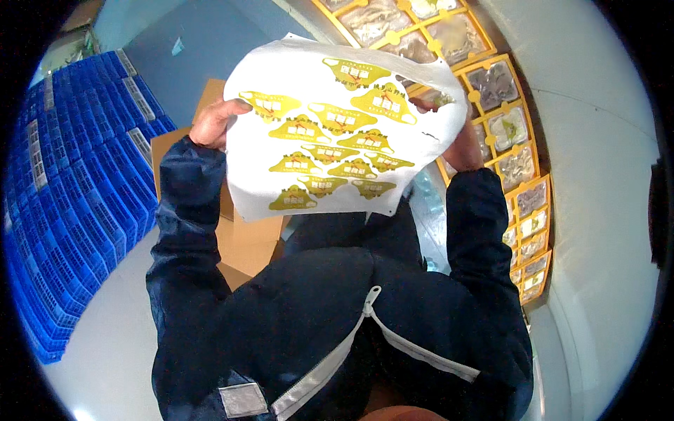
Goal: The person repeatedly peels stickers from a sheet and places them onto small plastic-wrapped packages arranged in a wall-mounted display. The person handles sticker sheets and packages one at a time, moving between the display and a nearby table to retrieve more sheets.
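Before my chest I hold up a white sheet (274, 184) printed with several yellow-green labels that bear writing. My left hand (216, 122) grips its left edge, the thumb lying on the front face and the other fingers hidden behind. At the right side, my right hand (466, 144) holds the sheet too; it is partly covered by the curled edge, and a fingertip shows by a torn opening near the upper right. The sheet bends and has small holes near its corners.
An open cardboard box (247, 242) stands below the sheet, by my left forearm. Blue stacked crates or boxes (79, 184) fill the far left. Along the right run yellow compartment trays (532, 152) with clear-wrapped packs of what looks like dried food, beside a pale wall (595, 173).
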The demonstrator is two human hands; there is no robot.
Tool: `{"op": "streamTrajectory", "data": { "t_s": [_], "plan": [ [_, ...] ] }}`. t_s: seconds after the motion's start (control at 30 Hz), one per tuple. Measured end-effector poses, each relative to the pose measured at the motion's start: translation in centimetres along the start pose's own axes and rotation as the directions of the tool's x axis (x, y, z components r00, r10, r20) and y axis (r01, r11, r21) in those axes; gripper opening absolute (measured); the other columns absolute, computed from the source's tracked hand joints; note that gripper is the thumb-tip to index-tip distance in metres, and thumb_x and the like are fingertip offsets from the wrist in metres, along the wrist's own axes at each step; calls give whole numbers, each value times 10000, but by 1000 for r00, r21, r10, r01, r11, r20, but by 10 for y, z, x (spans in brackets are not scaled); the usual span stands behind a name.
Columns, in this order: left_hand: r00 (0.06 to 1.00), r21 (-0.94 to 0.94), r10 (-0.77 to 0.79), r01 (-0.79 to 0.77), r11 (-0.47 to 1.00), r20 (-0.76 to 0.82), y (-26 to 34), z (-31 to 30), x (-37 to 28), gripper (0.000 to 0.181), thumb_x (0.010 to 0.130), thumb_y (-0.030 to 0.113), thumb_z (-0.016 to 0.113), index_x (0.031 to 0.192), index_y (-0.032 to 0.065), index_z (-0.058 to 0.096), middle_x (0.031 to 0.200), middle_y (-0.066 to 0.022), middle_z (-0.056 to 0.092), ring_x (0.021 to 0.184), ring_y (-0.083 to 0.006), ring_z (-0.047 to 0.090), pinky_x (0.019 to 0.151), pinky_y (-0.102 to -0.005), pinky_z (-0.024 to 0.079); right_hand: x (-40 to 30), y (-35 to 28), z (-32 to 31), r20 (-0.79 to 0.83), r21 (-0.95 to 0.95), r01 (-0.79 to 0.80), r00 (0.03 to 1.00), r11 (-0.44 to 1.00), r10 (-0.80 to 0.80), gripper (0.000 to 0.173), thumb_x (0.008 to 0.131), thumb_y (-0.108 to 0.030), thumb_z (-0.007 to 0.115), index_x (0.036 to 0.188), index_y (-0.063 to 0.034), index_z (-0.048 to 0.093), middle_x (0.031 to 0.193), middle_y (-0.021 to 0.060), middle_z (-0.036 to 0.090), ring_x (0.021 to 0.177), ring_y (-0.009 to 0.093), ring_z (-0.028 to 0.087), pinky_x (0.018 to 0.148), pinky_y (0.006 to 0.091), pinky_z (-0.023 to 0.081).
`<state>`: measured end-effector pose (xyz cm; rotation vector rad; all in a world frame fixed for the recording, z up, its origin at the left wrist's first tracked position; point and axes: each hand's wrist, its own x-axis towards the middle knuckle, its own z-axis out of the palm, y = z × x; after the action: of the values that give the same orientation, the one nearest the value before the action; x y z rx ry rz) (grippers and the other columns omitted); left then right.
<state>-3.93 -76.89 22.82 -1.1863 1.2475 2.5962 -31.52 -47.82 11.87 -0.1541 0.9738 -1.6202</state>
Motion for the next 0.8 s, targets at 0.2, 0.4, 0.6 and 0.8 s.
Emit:
{"op": "streamTrajectory", "data": {
  "t_s": [0.2,0.4,0.6,0.8],
  "plan": [
    [997,248,36,-19,969,-66,17,20,-8,423,741,61,514,1127,-106,460,1072,-183,566,951,-236,563,851,-296,440,-9,-85,38,268,90,69,959,994,-91,660,893,-444,346,1294,71,247,1222,261,432,1118,367,468,887,413,416],
    [985,735,100,35,677,-139,68,64,-16,454,706,209,585,1042,-87,512,962,-132,580,825,-178,534,770,-264,419,-27,-104,33,-90,-281,111,986,953,-142,607,803,-237,538,1301,-1,284,1160,148,451,1150,290,434,944,417,379],
    [989,994,117,-83,-71,91,115,107,5,322,767,241,511,980,4,551,1007,-181,527,915,-275,497,814,-315,396,-35,-166,19,203,-801,518,705,299,-679,659,750,-196,621,1327,-99,316,1296,119,386,1230,293,340,1014,419,284],
    [936,860,-209,-344,-378,283,115,219,50,308,799,257,525,886,-36,563,727,-180,588,644,-294,562,624,-365,440,23,-148,114,658,-753,655,750,-67,-69,461,729,-244,645,1117,-25,528,1132,129,531,1102,266,468,909,387,378]
  ]
}}
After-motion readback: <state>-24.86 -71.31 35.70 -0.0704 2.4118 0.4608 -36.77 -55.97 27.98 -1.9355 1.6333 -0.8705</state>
